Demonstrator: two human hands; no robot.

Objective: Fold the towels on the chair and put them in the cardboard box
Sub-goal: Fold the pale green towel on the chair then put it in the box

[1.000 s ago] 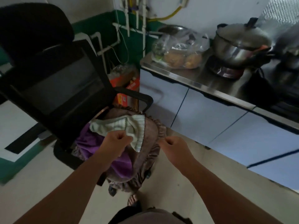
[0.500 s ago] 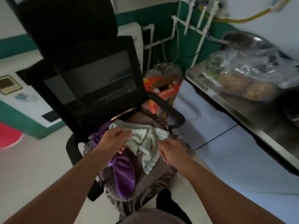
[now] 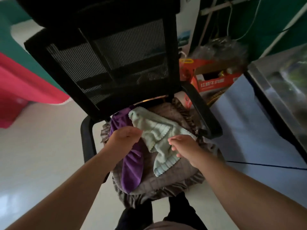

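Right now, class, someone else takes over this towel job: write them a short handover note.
Left hand: open, hovering over the purple towel, holding nothing.
Right hand: open, fingers at the green towel, no clear grip.
Both towels lie crumpled and unfolded on the chair seat, green partly over purple.
A red cardboard box stands on the floor behind the chair; no towel shows in it.
Done: nothing yet.
Left: fold both towels, box them.

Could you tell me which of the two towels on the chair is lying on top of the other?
The pale green ribbed towel is on top; it overlaps the purple towel, which shows only along its left side under the left hand.
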